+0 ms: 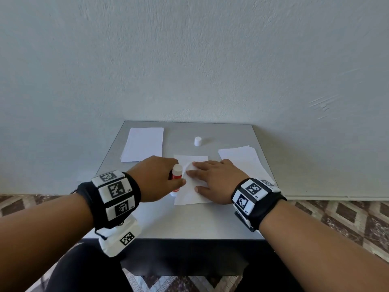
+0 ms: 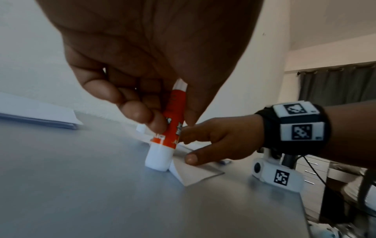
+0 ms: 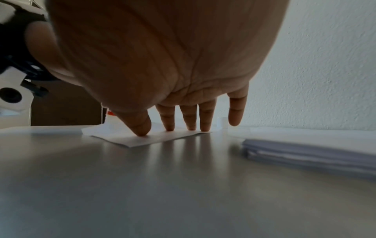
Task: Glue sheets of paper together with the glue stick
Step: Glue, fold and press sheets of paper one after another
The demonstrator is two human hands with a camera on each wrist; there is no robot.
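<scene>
Our left hand [image 2: 142, 77] has its grip curled round the glue stick [image 2: 173, 122], standing on the bench [image 2: 81, 193]. Our right hand [image 1: 214, 178] lies flat on the sheet [image 1: 189, 197]; it looks thin, floppy and slides easily, so we press it down

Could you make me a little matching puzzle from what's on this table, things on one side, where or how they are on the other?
Things:
1. glue stick
2. white cap
3. sheet of paper
4. paper stack

States:
A. lies at the table's far left, untouched
B. pressed flat under the right hand
C. stands alone at the back of the table
D. gripped in the left hand

Pairs: 1-D, 2-C, 3-B, 4-A
</scene>
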